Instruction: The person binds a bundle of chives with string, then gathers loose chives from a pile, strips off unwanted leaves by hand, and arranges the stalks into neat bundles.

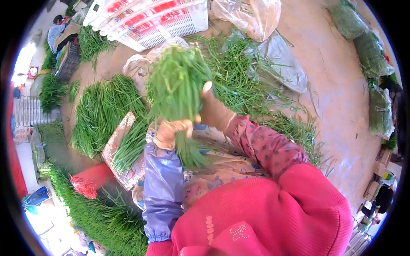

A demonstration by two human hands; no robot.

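Note:
Upright in front of me is a thick bunch of chives (177,85), its pale ends at the top and its leaf tips hanging down, slightly blurred. My left hand (171,132), in a tan glove, is closed around the lower part. My right hand (215,109) holds the bunch's right side, thumb up against the stems; its other fingers are hidden behind the leaves. Below my left hand, more chives (132,147) lie on a board (117,147) by my lap. Beside that board is a red bundle of thin strands (92,179).
A large chive pile (106,111) lies left, with another (102,217) at lower left. Loose leaves (243,72) cover the floor ahead near plastic sheeting (282,64). White crates (171,25) stand at the front. Bagged greens (380,111) line the right; another person (57,32) sits far left.

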